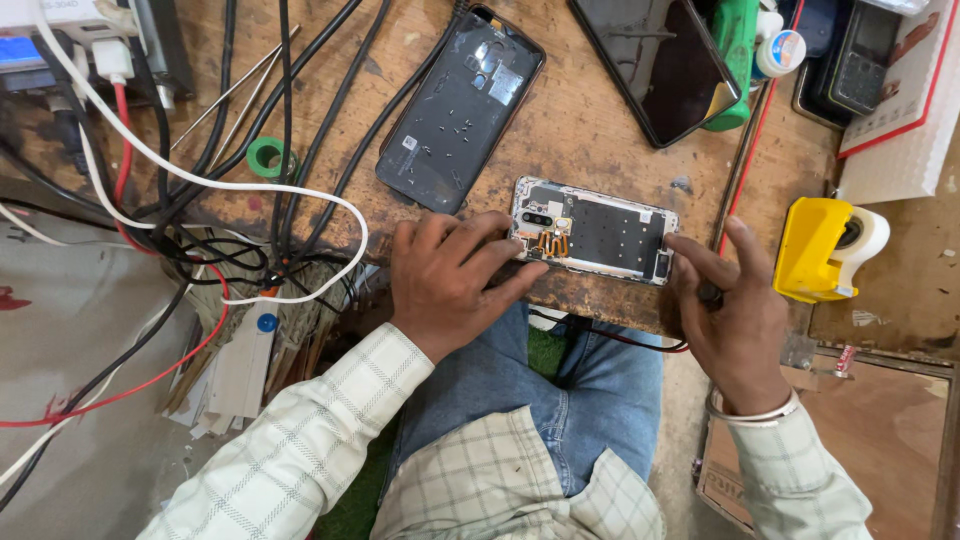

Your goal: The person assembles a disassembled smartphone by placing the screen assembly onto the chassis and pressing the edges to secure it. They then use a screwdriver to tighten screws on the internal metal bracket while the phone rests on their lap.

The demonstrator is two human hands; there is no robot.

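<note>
An opened phone (600, 232) lies back side up near the front edge of a worn wooden bench (580, 120), its circuit board and black shield exposed. My left hand (450, 278) rests on the bench with its fingertips pressing the phone's left end by the camera. My right hand (725, 300) touches the phone's right end with thumb and forefinger. A dark removed back cover (460, 105) lies inside up behind my left hand.
A second phone (655, 65) with a dark screen lies at the back. A yellow tape dispenser (825, 250) stands to the right. Black, white and red cables (200, 190) tangle at the left, with a green tape ring (266, 157) among them.
</note>
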